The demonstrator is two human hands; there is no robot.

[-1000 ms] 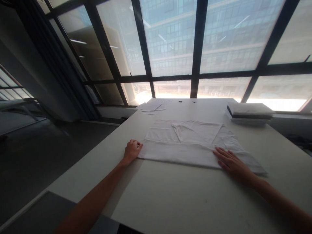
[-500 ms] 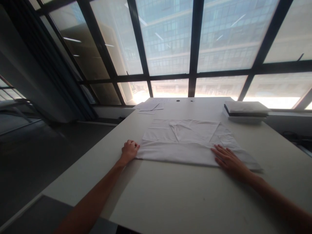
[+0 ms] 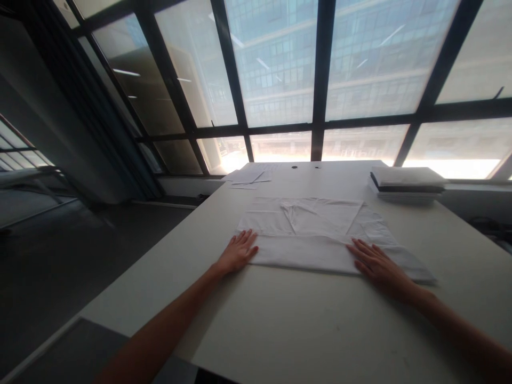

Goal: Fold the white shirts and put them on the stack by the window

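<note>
A white cloth garment (image 3: 302,250), perhaps a shirt, lies partly folded on the white table (image 3: 296,314). Its near edge is turned up in a long flat band, and folded layers with creases show behind that band. My left hand (image 3: 239,252) rests on the left end of the band, palm down with the fingers spread. On the right part of the garment lies my right hand (image 3: 372,262), flat, fingers stretched forward. Cloth beneath both palms is hidden.
Several sheets of paper (image 3: 248,176) lie at the table's far left. A stack of white and black flat items (image 3: 408,184) stands at the far right. Large framed windows (image 3: 276,64) rise behind the table, and a dark curtain (image 3: 92,117) hangs to the left.
My left hand has moved right from the garment's left edge, its curled fingers opening flat onto the cloth. My right hand stays in place. The view has shifted slightly.
</note>
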